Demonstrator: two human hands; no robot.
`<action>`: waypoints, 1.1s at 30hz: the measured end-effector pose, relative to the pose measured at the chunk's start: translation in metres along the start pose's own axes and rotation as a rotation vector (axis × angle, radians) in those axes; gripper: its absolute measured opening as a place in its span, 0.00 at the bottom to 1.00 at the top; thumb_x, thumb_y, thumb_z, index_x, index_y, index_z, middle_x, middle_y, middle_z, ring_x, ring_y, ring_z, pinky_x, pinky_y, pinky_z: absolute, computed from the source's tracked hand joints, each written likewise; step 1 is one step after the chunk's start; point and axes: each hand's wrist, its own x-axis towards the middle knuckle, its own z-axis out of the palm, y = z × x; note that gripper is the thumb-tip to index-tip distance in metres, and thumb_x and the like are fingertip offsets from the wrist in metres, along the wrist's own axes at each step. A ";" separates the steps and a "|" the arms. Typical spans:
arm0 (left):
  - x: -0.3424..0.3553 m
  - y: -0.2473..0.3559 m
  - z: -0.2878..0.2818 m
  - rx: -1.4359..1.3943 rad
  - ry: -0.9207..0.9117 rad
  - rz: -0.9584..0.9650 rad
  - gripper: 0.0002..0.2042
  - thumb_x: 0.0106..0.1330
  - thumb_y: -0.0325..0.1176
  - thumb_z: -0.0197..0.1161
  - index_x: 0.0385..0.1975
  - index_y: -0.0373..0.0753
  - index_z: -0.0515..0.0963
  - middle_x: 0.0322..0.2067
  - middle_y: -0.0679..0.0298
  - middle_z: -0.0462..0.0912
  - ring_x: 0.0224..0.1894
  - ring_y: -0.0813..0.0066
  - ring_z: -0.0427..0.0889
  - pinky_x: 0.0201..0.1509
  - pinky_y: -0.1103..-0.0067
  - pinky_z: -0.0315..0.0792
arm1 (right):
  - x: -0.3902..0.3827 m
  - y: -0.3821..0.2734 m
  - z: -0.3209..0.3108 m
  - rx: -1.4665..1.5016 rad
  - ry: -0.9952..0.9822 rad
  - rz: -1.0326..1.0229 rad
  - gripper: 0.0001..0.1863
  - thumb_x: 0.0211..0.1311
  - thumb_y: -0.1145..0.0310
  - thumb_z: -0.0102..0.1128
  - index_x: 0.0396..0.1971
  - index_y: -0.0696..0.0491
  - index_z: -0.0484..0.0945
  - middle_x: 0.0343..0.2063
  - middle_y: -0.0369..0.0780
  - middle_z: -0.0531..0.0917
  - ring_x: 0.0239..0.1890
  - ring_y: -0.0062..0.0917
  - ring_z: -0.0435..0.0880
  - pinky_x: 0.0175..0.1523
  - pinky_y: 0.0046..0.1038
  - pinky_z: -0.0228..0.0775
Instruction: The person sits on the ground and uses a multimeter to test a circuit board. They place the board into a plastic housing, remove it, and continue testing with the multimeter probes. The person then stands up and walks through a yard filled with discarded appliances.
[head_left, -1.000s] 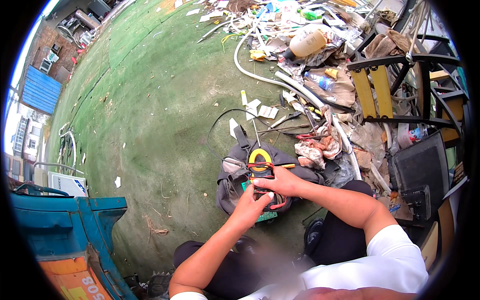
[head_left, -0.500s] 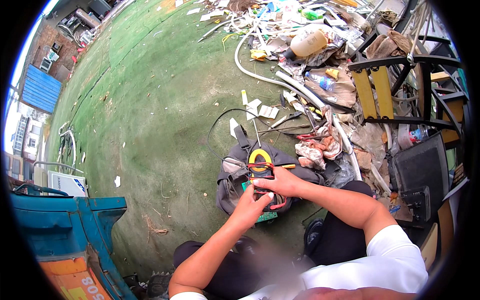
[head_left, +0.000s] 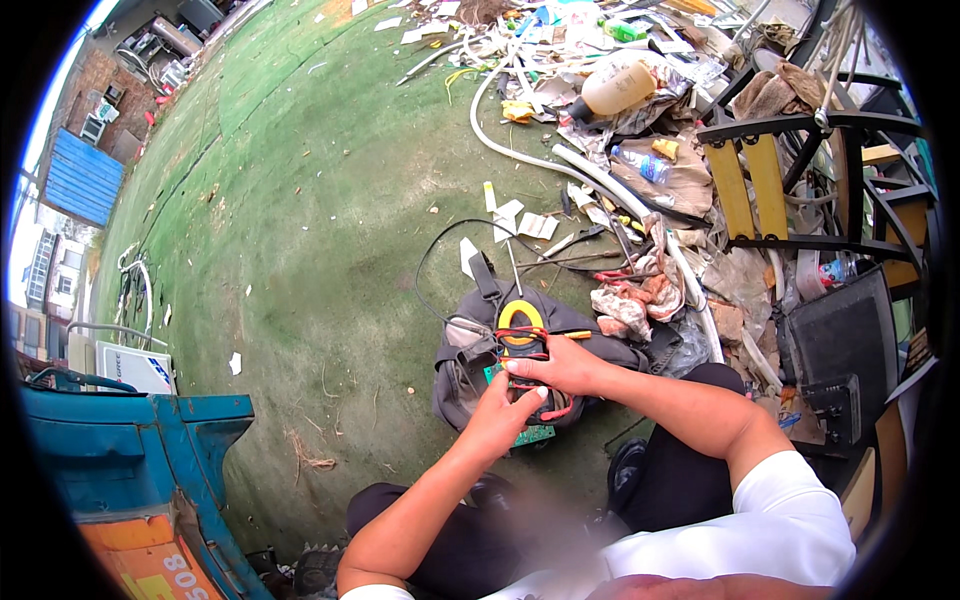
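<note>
Ground: a wide green surface (head_left: 320, 250) is left open on the far left, with only small scraps scattered over it.
Right edge: room is closed off by a scrap pile (head_left: 675, 185), running from the far side down to the near right.
Left edge: the near corner is taken up by a blue-green machine (head_left: 130, 430) with an orange panel; open ground is left between it and the bag.
Rack: a black frame with yellow slats (head_left: 765, 185) is leaned over the pile at the far right.
Bag: a dark bag (head_left: 565, 312) is laid on the ground in front of the person, just left of the rags (head_left: 625, 308).
Right hand (head_left: 558, 366): closed narrowly on the meter from the right; the underside fingers are hidden.
Left hand (head_left: 505, 410): closed on the meter's near end, thumb laid across.
Clamp meter (head_left: 519, 304): held above the bag, yellow ring pointed far, dark body mostly covered, red leads (head_left: 562, 409) looped around.
Circuit board (head_left: 534, 435): green, partly hidden below the hands.
</note>
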 end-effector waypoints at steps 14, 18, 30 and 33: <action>0.001 0.000 0.000 0.007 -0.011 -0.005 0.31 0.70 0.45 0.64 0.67 0.39 0.62 0.56 0.59 0.78 0.57 0.70 0.76 0.53 0.66 0.73 | 0.002 0.006 -0.001 -0.008 -0.005 -0.023 0.27 0.66 0.46 0.64 0.53 0.54 0.82 0.40 0.41 0.88 0.42 0.23 0.84 0.51 0.32 0.75; 0.001 -0.001 -0.001 0.010 -0.011 -0.008 0.30 0.70 0.44 0.63 0.68 0.39 0.62 0.56 0.58 0.77 0.57 0.69 0.75 0.52 0.66 0.73 | 0.003 0.007 0.000 -0.005 -0.005 -0.021 0.27 0.66 0.46 0.64 0.52 0.54 0.82 0.40 0.41 0.88 0.42 0.23 0.84 0.51 0.32 0.75; 0.000 0.002 0.002 0.000 -0.012 0.004 0.31 0.70 0.44 0.63 0.68 0.39 0.62 0.57 0.58 0.77 0.57 0.69 0.75 0.52 0.66 0.73 | 0.001 0.004 -0.001 -0.005 -0.002 -0.021 0.28 0.67 0.45 0.64 0.53 0.54 0.83 0.41 0.40 0.88 0.43 0.22 0.84 0.52 0.32 0.75; 0.000 0.001 0.001 0.009 -0.006 -0.012 0.31 0.70 0.44 0.63 0.68 0.39 0.62 0.57 0.58 0.77 0.57 0.69 0.75 0.52 0.66 0.73 | -0.001 0.001 -0.001 -0.025 -0.004 -0.002 0.28 0.67 0.45 0.64 0.53 0.54 0.83 0.42 0.40 0.88 0.43 0.22 0.84 0.52 0.31 0.74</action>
